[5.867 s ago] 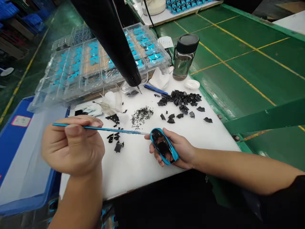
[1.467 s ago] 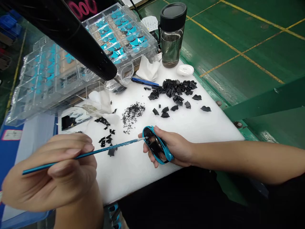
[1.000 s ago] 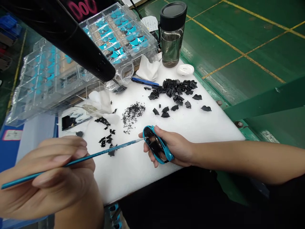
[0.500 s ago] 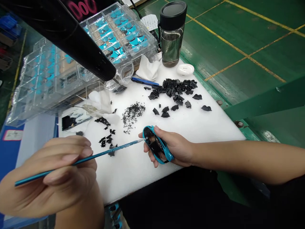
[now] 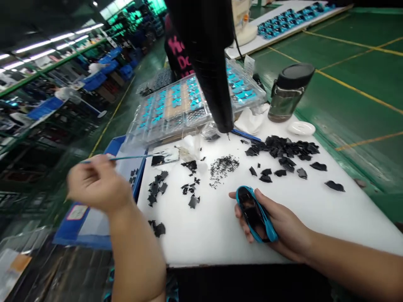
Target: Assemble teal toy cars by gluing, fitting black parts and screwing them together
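My right hand (image 5: 280, 226) is wrapped round a blue toy car body (image 5: 255, 214), underside up, just above the white foam pad (image 5: 220, 226). At the pad's left edge my left hand (image 5: 97, 184) pinches a thin blue brush (image 5: 126, 158), whose tip points right toward a small black-and-white dish (image 5: 165, 156). The left hand is blurred by motion. A heap of tiny black pins (image 5: 223, 165) and scattered black plastic bits (image 5: 157, 188) lie between the two hands.
A pile of black parts (image 5: 286, 149) sits at the back right by a dark-lidded glass jar (image 5: 288, 98) and a white earbud case (image 5: 302, 128). Clear trays of blue parts (image 5: 176, 105) line the back. A black nozzle (image 5: 210, 63) hangs overhead. A blue crate (image 5: 94, 218) stands left.
My left hand has pulled the brush away from the car and swung it left and back toward the dish. The view has tilted up and shifted left; the right hand keeps hold of the car.
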`<state>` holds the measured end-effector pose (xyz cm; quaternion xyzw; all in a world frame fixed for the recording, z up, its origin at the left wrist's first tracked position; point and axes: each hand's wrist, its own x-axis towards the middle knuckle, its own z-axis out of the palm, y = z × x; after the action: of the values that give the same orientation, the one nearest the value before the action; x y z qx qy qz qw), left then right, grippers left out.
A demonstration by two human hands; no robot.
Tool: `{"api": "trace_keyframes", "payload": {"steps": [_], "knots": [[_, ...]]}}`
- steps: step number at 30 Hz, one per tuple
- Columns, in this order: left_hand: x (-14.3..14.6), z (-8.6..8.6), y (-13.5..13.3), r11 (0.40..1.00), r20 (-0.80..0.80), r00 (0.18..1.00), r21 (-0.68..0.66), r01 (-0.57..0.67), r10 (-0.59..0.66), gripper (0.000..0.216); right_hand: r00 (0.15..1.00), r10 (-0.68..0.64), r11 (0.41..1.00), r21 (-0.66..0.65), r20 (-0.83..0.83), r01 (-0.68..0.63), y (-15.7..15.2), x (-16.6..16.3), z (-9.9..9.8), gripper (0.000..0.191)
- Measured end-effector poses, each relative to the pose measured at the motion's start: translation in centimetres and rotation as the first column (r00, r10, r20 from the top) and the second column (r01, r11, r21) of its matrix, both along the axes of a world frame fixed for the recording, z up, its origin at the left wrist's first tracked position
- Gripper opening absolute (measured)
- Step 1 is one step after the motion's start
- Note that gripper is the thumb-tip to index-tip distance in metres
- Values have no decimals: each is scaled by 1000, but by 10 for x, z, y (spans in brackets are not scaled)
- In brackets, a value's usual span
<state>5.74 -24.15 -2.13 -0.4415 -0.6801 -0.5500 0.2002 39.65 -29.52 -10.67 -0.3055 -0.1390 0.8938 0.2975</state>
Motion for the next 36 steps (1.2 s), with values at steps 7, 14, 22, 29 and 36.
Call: {"api": "trace_keyframes", "payload": {"steps": [7,14,22,29,36], "knots": [[-1,-45,26,997,-10,999,-61,52,-53,27,996,-12,1000,-5,91,13,1,-2,8,48],[0,-45,21,993,-54,993,-67,100,-104,25,996,-11,1000,-12,85,12,1,-1,7,47],[5,-42,18,994,-106,989,-45,98,-102,22,997,-10,1000,-14,80,12,1,-2,10,46],[15,-17,6,890,82,992,453,45,-92,24,998,-15,1000,-3,63,15,0,-2,5,47],[46,-5,-9,813,205,886,521,261,-416,26,1000,-16,999,33,-6,16,-1,-3,-1,45]]}}
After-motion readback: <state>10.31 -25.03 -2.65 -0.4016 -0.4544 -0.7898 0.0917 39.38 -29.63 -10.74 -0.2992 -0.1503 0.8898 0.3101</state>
